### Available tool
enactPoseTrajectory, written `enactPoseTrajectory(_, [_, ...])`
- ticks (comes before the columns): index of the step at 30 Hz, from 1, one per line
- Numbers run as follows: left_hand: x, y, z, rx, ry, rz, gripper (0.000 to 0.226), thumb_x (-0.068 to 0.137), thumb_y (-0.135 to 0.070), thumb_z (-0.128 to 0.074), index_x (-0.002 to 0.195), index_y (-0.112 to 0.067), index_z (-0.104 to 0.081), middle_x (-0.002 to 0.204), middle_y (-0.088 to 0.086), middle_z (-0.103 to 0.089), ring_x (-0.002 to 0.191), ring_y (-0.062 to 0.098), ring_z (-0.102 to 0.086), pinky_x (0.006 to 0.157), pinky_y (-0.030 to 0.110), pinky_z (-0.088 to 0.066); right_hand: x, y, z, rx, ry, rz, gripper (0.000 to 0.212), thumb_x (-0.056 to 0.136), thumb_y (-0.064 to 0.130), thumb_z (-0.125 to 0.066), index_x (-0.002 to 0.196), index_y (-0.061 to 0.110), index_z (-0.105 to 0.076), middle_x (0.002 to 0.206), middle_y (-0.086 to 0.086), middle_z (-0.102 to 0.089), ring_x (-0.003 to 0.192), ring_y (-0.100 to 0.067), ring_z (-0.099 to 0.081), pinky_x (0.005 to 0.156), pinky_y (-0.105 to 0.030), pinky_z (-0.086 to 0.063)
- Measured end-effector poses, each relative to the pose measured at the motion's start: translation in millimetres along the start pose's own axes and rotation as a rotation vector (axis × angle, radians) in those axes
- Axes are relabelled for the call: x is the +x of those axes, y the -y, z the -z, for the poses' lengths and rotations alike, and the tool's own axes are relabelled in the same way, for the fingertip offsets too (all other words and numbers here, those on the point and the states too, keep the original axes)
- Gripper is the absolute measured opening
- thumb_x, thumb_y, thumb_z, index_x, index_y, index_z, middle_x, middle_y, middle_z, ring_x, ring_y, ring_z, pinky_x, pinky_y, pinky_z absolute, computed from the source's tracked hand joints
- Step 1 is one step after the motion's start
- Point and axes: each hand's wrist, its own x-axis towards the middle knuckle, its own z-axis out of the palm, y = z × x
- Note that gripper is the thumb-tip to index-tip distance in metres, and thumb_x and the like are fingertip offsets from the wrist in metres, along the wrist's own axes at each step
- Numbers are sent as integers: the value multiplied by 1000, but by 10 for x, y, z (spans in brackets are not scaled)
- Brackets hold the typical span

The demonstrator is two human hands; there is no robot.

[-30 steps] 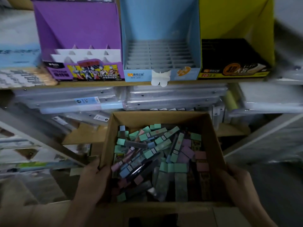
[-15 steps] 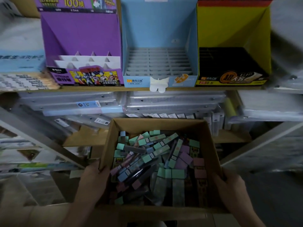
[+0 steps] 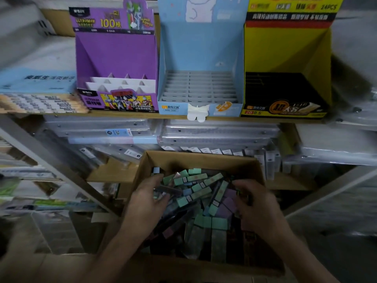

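A brown cardboard box (image 3: 201, 159) sits low in front of me, filled with several small pastel cases (image 3: 219, 223) in green, blue, purple and pink. Both my hands are inside it, over the pile. My left hand (image 3: 146, 203) is at the box's left side, its thumb and fingers closed around a dark grey case (image 3: 171, 190). My right hand (image 3: 256, 203) is at the right side with its fingers curled down among the purple cases; whether it holds one is hidden.
On the wooden shelf (image 3: 142, 115) above stand three open display boxes: a purple one (image 3: 114, 54), an empty light blue one with slots (image 3: 201, 58) and a yellow and black one (image 3: 285, 50). Clear plastic packs (image 3: 216, 133) are stacked below the shelf.
Both hands have let go of the box's outer sides and moved inward and up onto the pile of cases. The view has tilted upward toward the shelf.
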Motion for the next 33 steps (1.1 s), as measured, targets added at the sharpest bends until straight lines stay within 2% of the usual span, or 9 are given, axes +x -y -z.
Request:
enactPoseTrajectory(3, [121,-47,-204,-17,93,-31,45,90,-18,-75,131,-31,-62,109,-24,-57,92,-30,-47,73,-8,-32,323,-11,-225,-39,212,83,34,89,9,-70,122,15,-68,123,1,-65,116,-13,-59,100,-27,-48])
enactPoseTrajectory(6, [215,-10,-338,49,159,-27,56,90,-21,-74,142,-29,-56,125,-6,-59,103,-9,-53,84,-2,-35,554,-32,-370,-46,300,156,39,88,19,-72,126,23,-64,127,7,-61,120,-7,-52,104,-29,-45])
enactPoseTrajectory(10, [289,20,-440,99,201,24,69,87,-20,-76,149,-28,-48,143,2,-52,133,20,-46,114,33,-38,820,-95,-534,-99,439,253,48,83,31,-76,129,29,-60,131,6,-56,127,-13,-46,107,-30,-41])
enactPoseTrajectory(15, [282,110,-488,220,147,70,61,91,-27,-65,147,-40,-46,144,2,-46,128,26,-33,108,28,-27,1025,-138,-728,-240,544,349,62,74,42,-78,131,29,-56,134,3,-49,127,-21,-40,108,-42,-38])
enactPoseTrajectory(18, [275,196,-487,285,176,59,59,95,-23,-56,150,-39,-41,148,3,-45,132,28,-36,111,31,-25,1079,-163,-827,-307,595,311,82,74,43,-79,146,30,-42,148,4,-38,135,-22,-30,115,-43,-30])
enactPoseTrajectory(21, [315,249,-464,398,236,-49,68,96,-20,-54,156,-43,-30,150,-4,-46,134,24,-40,113,31,-28,1110,-186,-869,-312,586,256,85,74,45,-76,149,30,-39,148,6,-36,134,-23,-29,113,-44,-29])
enactPoseTrajectory(24, [407,277,-428,377,221,-92,69,90,-17,-61,151,-41,-40,145,-3,-52,126,27,-43,110,32,-32,1119,-172,-880,-325,535,257,75,74,43,-76,142,30,-48,139,3,-43,127,-23,-34,105,-40,-31])
enactPoseTrajectory(29, [536,369,-465,257,175,-81,46,96,-7,-55,136,-28,-59,132,5,-62,121,29,-47,105,37,-39,1118,-94,-897,-417,503,191,80,72,43,-84,142,25,-51,136,-3,-44,126,-27,-37,104,-36,-34])
enactPoseTrajectory(33, [574,419,-498,78,170,-126,28,102,-23,-58,127,-25,-71,115,13,-68,116,34,-56,102,43,-45,1029,-51,-914,-385,461,128,74,73,41,-84,138,23,-55,136,-3,-44,130,-25,-36,109,-41,-36])
